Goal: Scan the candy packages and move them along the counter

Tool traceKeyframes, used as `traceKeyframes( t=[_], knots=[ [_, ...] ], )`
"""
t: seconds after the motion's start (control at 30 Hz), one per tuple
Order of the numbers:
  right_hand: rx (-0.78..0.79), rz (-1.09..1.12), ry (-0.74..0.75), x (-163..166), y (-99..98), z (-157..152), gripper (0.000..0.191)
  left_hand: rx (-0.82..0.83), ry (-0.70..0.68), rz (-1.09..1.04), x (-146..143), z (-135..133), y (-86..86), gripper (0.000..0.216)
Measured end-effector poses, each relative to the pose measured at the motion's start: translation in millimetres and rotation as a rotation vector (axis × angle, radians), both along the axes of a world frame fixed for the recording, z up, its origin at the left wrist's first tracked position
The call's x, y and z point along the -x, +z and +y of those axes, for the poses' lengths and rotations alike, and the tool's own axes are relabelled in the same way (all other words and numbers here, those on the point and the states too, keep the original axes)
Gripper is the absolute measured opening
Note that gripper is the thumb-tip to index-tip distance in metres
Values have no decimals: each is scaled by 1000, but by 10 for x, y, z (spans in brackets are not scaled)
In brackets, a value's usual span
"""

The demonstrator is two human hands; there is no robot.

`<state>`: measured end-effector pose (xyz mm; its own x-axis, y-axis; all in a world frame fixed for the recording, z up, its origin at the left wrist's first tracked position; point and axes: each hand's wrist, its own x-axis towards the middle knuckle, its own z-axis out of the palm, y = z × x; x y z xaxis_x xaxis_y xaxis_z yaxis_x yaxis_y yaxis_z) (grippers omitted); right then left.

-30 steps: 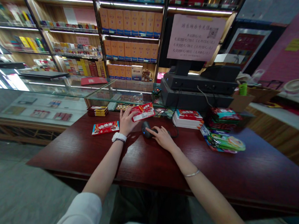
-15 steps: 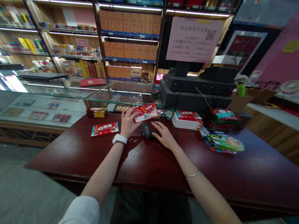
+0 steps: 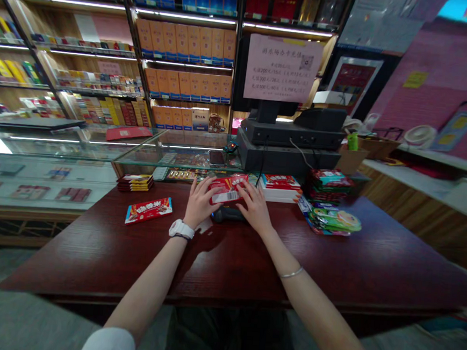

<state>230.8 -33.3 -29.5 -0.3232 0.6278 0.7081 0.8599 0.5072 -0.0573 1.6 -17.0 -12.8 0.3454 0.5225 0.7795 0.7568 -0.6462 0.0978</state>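
Note:
Both hands hold one red snack pack (image 3: 227,189) above the dark wooden counter (image 3: 231,250). My left hand (image 3: 199,203), with a white watch on the wrist, grips the pack's left end. My right hand (image 3: 254,208) has its fingers closed on the pack's right end. Directly under the pack lies a black handheld scanner (image 3: 227,214), partly hidden by my hands. A second red snack pack (image 3: 149,210) lies flat on the counter to the left.
A white-and-red box stack (image 3: 280,187) and piles of green and red packets (image 3: 329,201) sit to the right. A black till with a paper sign (image 3: 290,133) stands behind. A glass display case (image 3: 98,148) runs left; stocked shelves fill the back wall.
My right hand left the scanner and rose to take the right end of the red pack. The pack came down closer over the scanner. The view shifted slightly right.

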Motion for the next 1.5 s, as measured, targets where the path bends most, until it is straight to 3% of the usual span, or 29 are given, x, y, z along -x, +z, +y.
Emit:
traceKeyframes(
  t=[0.23,0.7,1.1,1.3,1.5],
  knots=[
    [37,-133,9,164,60,-132,64,5,-60,44,-236,-133,-33,34],
    [78,-124,2,137,98,-137,66,-15,-101,102,-250,-140,-67,26],
    [59,-19,-65,-72,143,-71,80,-14,-98,72,-144,-58,-62,41],
    [-25,156,20,-100,111,-47,71,5,-90,80,-146,-48,-72,44],
    [-55,280,96,-71,29,0,85,43,-85,95,-135,-45,-77,54]
  ],
)
